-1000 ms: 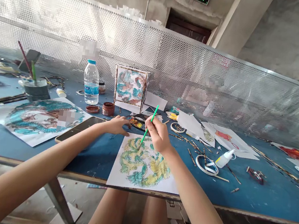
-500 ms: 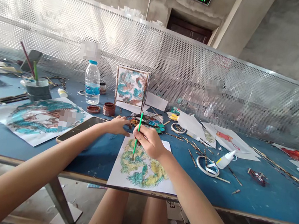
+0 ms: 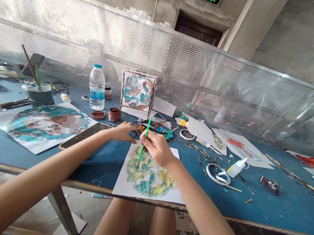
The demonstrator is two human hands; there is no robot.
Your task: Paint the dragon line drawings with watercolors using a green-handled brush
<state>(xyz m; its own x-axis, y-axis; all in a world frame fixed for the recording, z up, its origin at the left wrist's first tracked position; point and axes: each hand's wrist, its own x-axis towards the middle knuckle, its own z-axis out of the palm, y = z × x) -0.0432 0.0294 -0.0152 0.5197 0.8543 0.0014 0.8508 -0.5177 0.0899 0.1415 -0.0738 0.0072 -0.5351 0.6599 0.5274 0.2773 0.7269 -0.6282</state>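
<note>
My right hand (image 3: 156, 147) is closed around a green-handled paintbrush (image 3: 142, 151), held nearly upright. Its bristles meet the left part of a dragon painting (image 3: 161, 180) in teal and yellow on white paper, lying at the table's front edge. My left hand (image 3: 124, 132) rests with fingers spread near the paper's upper left corner, holding nothing. Just beyond it lies a paint-smeared palette (image 3: 162, 131). A dark phone (image 3: 84, 135) lies flat under my left forearm. Behind the hands stands a framed dragon picture (image 3: 138, 92) in teal and brown.
A water bottle (image 3: 97, 88), an open brown paint jar (image 3: 114, 115) and a grey brush cup (image 3: 39, 94) stand to the left, by another dragon painting (image 3: 25, 137). On the right are a tape roll (image 3: 218, 174), a glue bottle (image 3: 237, 167) and scattered sticks. A perforated metal screen (image 3: 184, 64) runs behind.
The brush tip has shifted very slightly left on the painting, and the handle leans a little more. My left hand stays in place.
</note>
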